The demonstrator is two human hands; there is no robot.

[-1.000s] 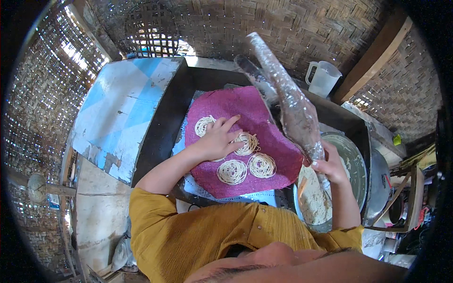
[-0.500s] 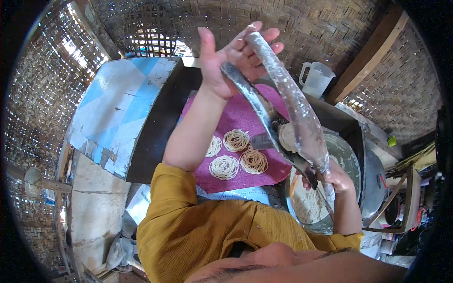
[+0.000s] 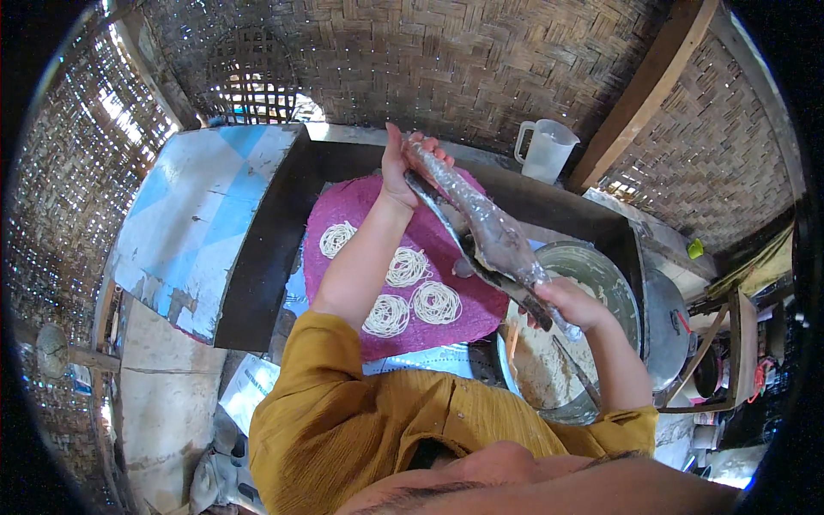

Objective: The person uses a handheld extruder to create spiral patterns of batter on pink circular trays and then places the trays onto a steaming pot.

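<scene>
My left hand (image 3: 409, 163) is closed round the upper end of a long, flour-streaked two-armed press (image 3: 485, 232), which I hold slantwise. My right hand (image 3: 554, 305) grips its lower end, over a large metal basin (image 3: 628, 300) holding pale floury dough (image 3: 549, 369). A thin rod and an orange-brown utensil (image 3: 512, 343) also show in the basin. Beneath the press lies a magenta cloth (image 3: 343, 206) with several noodle nests (image 3: 436, 302) on it.
A dark trough (image 3: 256, 240) surrounds the cloth, with a blue-and-white panel (image 3: 184, 223) on its left. A clear plastic jug (image 3: 544, 151) stands at the back by a woven wall and wooden post (image 3: 644, 94). A metal lid (image 3: 663, 330) and cluttered wooden rack (image 3: 738, 352) are at right.
My left hand rose from the noodle nests to the press's upper end, open half a second ago, and is now closed round it. The press has since come down and tilted flatter.
</scene>
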